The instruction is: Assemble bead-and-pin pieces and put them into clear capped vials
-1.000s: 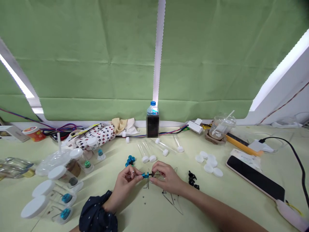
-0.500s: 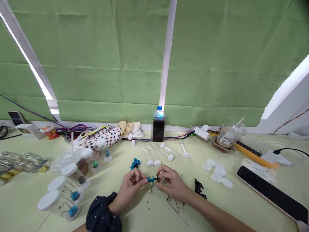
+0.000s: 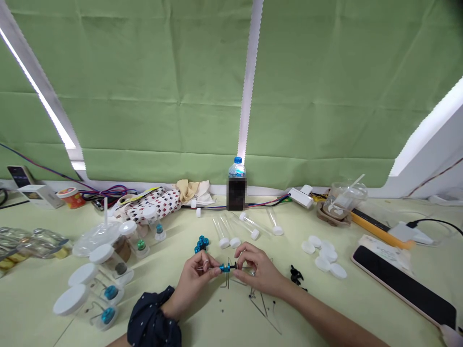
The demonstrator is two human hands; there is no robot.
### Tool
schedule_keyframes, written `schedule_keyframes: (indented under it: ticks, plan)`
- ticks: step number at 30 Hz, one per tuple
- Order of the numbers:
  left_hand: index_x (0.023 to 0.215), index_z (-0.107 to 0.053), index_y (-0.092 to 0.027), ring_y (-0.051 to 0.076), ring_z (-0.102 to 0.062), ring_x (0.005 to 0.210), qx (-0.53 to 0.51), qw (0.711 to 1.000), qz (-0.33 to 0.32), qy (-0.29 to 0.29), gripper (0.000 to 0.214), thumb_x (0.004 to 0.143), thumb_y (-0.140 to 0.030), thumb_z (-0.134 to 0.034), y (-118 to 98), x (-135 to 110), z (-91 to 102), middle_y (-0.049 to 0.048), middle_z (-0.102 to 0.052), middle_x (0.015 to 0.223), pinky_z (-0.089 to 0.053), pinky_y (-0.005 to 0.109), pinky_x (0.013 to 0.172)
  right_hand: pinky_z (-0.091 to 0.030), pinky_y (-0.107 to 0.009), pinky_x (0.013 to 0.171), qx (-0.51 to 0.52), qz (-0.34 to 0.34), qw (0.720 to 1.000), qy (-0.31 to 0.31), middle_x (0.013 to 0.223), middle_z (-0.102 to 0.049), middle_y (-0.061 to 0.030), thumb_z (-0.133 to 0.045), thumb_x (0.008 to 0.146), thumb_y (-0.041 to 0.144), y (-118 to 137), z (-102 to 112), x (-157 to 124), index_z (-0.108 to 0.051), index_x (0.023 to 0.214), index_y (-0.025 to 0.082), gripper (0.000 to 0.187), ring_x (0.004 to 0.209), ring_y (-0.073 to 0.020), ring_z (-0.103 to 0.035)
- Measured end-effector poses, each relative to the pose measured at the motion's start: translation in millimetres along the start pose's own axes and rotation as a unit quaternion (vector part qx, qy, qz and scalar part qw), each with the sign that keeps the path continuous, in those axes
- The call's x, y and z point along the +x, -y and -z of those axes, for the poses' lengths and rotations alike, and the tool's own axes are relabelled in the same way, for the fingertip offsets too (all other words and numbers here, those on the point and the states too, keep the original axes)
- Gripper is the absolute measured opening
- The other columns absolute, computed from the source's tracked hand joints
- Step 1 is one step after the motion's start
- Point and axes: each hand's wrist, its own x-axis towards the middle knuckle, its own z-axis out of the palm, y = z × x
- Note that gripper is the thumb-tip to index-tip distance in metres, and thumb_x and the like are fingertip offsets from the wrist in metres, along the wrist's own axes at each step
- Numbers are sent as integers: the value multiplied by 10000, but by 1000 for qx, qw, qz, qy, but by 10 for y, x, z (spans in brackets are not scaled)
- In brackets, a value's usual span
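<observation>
Two hands [image 3: 193, 284] [image 3: 258, 270] on blue fitting [image 3: 224, 268], probably

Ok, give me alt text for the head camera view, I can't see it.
Two bare hands, the left hand and the right hand, pinch a small blue part with a black end above thin wire pieces on a pale table. A cluster of blue beads, capped clear tubes and white discs lie nearby.

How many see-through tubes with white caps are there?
4. Two clear tubes lie side by side, a third slants right of them, and a fourth lies furthest right. More could be hidden.
</observation>
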Motion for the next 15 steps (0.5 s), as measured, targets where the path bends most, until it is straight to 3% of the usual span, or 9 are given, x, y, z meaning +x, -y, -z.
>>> schedule_keyframes:
  ticks: [7, 15]
  plan:
    - [603, -366, -180, 132, -509, 674, 0, 1000, -7, 1, 338, 706, -197, -687, -9, -12, -6, 12, -559, 719, -396, 265, 638, -352, -211, 561, -3, 18, 1000, -22, 882, -522, -19, -653, 727, 261, -7, -2, 4, -562, 870, 193, 183, 640, -100, -399]
    - [594, -358, -182, 133, -511, 648, 9, 1000, -5, 6, 354, 705, -215, -692, -34, -16, -19, 15, -556, 700, -401, 271, 622, -357, -214, 551, 9, 18, 1000, -20, 935, -516, -36, -621, 762, 282, -19, -18, -13, -594, 861, 194, 135, 625, -94, -398]
